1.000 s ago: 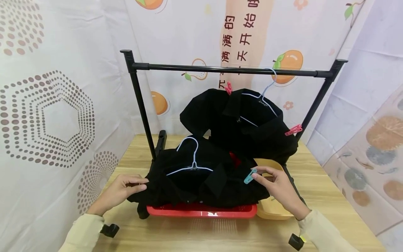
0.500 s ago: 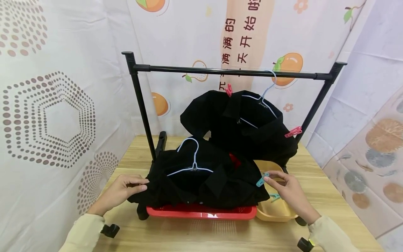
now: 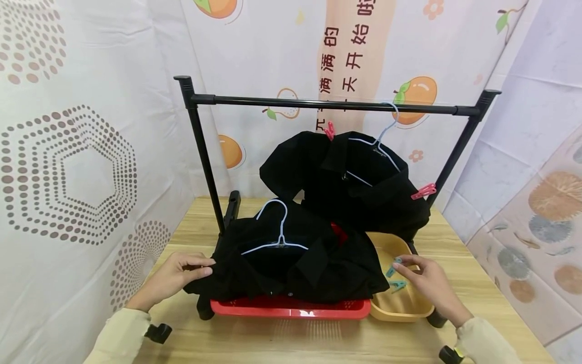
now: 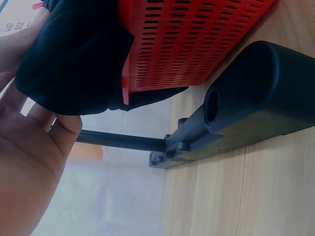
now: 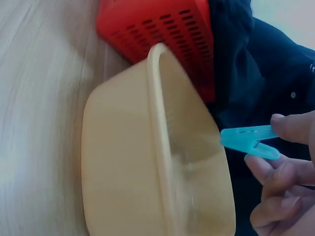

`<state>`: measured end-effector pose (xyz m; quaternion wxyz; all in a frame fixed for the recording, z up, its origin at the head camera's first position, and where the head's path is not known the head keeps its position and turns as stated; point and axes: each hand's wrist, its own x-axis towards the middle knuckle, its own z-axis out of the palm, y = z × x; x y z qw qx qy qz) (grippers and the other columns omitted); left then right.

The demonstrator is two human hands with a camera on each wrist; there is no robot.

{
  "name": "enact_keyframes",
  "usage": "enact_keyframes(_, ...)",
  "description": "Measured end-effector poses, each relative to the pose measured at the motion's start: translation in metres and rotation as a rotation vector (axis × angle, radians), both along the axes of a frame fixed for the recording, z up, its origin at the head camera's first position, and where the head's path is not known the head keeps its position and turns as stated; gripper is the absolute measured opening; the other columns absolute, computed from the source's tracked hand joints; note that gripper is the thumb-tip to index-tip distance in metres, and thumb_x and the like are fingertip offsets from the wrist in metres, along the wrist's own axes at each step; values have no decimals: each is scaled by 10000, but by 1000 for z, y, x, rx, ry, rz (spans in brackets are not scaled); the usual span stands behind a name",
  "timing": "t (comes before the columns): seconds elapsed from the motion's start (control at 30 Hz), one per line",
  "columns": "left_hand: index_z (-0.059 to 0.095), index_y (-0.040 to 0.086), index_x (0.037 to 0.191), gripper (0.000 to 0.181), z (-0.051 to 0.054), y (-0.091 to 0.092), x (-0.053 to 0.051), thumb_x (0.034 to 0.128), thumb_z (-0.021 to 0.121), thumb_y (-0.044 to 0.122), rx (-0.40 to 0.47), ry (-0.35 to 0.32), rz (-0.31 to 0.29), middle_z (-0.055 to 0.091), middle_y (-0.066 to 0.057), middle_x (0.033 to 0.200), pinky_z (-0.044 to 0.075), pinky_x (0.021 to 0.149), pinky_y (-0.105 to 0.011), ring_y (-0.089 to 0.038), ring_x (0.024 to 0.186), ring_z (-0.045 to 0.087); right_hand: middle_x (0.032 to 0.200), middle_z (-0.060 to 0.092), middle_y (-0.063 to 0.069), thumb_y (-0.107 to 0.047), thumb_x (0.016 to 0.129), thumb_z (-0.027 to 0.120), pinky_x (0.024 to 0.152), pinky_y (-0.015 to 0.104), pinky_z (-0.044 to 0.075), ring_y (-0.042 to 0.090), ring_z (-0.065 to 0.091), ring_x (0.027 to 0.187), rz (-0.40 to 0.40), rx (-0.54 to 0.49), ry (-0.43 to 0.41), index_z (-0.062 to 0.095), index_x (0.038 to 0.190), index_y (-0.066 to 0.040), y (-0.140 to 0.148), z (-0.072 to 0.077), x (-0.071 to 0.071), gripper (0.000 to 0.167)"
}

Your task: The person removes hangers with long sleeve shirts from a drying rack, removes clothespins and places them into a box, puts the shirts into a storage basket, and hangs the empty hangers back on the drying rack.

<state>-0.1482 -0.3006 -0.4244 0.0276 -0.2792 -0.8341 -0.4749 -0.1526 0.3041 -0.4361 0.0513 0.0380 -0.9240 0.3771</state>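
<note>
My left hand point(image 3: 175, 278) pinches the left edge of a black garment point(image 3: 273, 273) lying over a red basket point(image 3: 291, 312); the left wrist view shows the cloth point(image 4: 74, 64) between thumb and fingers. A pale blue hanger point(image 3: 281, 241) sits in the collar of that garment. Above the yellow bin point(image 3: 400, 317), my right hand point(image 3: 429, 283) holds a teal clip point(image 3: 393, 268) between thumb and fingers. Another teal clip point(image 3: 397, 285) lies in the bin. In the right wrist view the held clip point(image 5: 250, 140) is near the bin's rim point(image 5: 156, 98).
A black rack point(image 3: 295, 103) stands on the wooden table point(image 3: 254, 338). From its bar hangs a second black garment point(image 3: 318, 172) on a blue hanger point(image 3: 384, 134), with pink clips point(image 3: 424, 190) on it. Patterned curtains point(image 3: 150, 55) surround the table.
My right hand has moved right and slightly down with the teal clip, from over the garment's right side to over the yellow bin. My left hand has stayed at the garment's edge.
</note>
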Motion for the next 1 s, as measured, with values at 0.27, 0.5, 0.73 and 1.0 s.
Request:
enact_keyframes(0.27, 779, 60, 1179, 222, 1, 1, 2, 968, 710, 73, -7, -7, 8, 727, 38, 901, 530, 711, -275, -84, 800, 608, 1053, 745, 58, -339, 979, 727, 815, 465, 555, 300, 684, 995, 53, 157, 52, 735, 1162, -8, 10, -7, -1, 379)
enact_keyframes(0.5, 779, 61, 1180, 224, -1, 0, 2, 967, 709, 67, -11, 4, 6, 723, 47, 895, 529, 710, -275, -84, 797, 605, 1046, 756, 99, -295, 937, 774, 715, 398, 516, 209, 638, 822, 118, 279, 26, 749, 1122, 10, 14, -11, -3, 357)
enact_keyframes(0.73, 782, 59, 1173, 222, -1, 0, 2, 962, 713, 58, -11, 20, 9, 730, 54, 904, 537, 732, -275, -91, 828, 631, 906, 753, 12, -180, 863, 829, 802, 556, 543, 355, 707, 920, 174, 350, 40, 757, 1058, -28, 15, -14, -1, 258)
enact_keyframes(1.0, 780, 48, 1173, 224, -1, 0, 3, 959, 714, 48, 0, 24, 6, 721, 51, 881, 528, 713, -271, -81, 797, 605, 871, 731, -42, -191, 832, 848, 793, 535, 538, 311, 698, 880, 182, 423, 11, 773, 1009, -68, 13, -17, 1, 229)
